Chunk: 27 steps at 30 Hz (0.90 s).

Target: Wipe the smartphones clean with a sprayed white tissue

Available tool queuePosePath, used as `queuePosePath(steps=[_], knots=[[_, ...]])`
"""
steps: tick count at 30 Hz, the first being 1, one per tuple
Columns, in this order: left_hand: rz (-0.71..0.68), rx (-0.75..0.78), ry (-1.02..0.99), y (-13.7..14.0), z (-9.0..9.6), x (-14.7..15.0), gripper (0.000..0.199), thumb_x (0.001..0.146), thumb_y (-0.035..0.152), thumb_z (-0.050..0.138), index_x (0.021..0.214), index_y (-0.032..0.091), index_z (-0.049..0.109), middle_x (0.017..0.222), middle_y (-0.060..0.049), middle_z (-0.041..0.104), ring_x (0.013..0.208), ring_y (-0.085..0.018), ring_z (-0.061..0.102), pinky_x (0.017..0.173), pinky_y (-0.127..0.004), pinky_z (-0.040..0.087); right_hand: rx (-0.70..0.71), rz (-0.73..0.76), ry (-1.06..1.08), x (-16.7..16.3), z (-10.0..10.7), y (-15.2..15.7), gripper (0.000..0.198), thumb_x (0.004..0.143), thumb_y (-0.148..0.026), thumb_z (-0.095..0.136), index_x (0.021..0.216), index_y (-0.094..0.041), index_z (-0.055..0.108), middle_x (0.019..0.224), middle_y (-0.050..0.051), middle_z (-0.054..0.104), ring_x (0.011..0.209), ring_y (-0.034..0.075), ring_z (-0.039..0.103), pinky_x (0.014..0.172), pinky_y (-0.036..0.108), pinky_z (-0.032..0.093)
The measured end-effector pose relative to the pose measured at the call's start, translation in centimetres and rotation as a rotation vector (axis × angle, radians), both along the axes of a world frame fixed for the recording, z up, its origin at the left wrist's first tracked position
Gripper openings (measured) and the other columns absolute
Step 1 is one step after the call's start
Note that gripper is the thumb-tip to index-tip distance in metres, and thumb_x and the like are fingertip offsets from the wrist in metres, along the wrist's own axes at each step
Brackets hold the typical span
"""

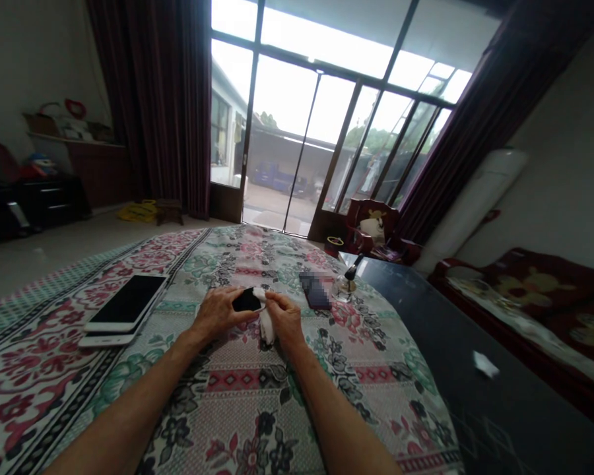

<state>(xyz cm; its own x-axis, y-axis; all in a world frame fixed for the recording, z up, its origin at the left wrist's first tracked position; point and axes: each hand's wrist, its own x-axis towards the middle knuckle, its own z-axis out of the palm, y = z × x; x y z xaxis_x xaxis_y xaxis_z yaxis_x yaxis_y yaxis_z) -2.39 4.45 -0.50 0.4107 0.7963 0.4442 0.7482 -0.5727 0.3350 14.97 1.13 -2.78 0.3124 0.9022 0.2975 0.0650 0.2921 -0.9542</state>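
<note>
At far left on my feed, the upper phone (127, 303) lay dark-screened over the lower phone (106, 340), whose near edge jutted out on the patterned tablecloth (232, 396). To their right, I had the left hand (212, 311) grasping the black phone (245, 301), its dark face showing between thumb and fingers: the thumb ran along the near edge, the fingers along the far one. At the phone's right end, I saw the right hand (286, 318) pinching a white cloth (266, 328) against it, thumb and fingertips closed on the fabric, which hung below them. Further right, well apart from both hands, lay a dark item (315, 291), pixelated past recognition, and just beside it stood a glass jar (343, 289).
</note>
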Motion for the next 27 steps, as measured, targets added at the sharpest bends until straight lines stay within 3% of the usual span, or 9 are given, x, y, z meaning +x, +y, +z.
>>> queuePosePath(steps=[5,9,17,22,27], knots=[[0.023,-0.014,0.028,-0.4,0.4,0.1,0.057,0.073,0.061,0.062,0.114,0.021,0.064,0.108,-0.01,0.069,0.101,-0.028,0.061,0.09,-0.039,0.042,-0.021,0.007,0.021,0.1,0.0,-0.3,0.03,0.07,-0.039,0.067,0.091,-0.019,0.076,0.091,0.005,0.072,0.085,0.022,0.063,0.07,0.029,0.05],[-0.015,-0.021,0.055,-0.8,0.7,0.4,0.053,0.073,0.056,0.065,0.115,0.023,0.063,0.108,-0.008,0.068,0.102,-0.027,0.06,0.091,-0.038,0.041,-0.036,-0.016,0.024,0.3,0.3,-0.4,0.03,0.07,-0.039,0.066,0.09,-0.019,0.076,0.082,0.004,0.072,0.082,0.022,0.064,0.067,0.03,0.051],[-0.066,-0.017,0.089,-1.7,1.1,1.5,0.045,0.071,0.054,0.068,0.1,0.02,0.069,0.097,-0.009,0.07,0.095,-0.028,0.061,0.088,-0.04,0.042,-0.047,-0.067,0.089,1.1,0.6,-0.2,0.031,0.066,-0.039,0.068,0.088,-0.019,0.077,0.075,0.004,0.071,0.078,0.023,0.064,0.066,0.032,0.051],[-0.034,-0.03,0.088,-1.5,1.2,1.1,0.044,0.073,0.056,0.064,0.1,0.021,0.069,0.097,-0.008,0.07,0.093,-0.027,0.062,0.085,-0.038,0.043,-0.115,-0.001,0.149,0.8,0.5,-0.3,0.032,0.064,-0.037,0.07,0.088,-0.018,0.076,0.079,0.004,0.072,0.071,0.02,0.063,0.061,0.029,0.049],[0.05,-0.063,0.071,-0.8,1.4,-0.2,0.049,0.075,0.062,0.059,0.1,0.021,0.068,0.095,-0.008,0.071,0.09,-0.027,0.063,0.082,-0.037,0.044,-0.184,0.105,0.28,0.0,0.7,-0.7,0.037,0.061,-0.038,0.073,0.09,-0.016,0.074,0.07,0.002,0.07,0.058,0.017,0.059,0.053,0.027,0.047]])
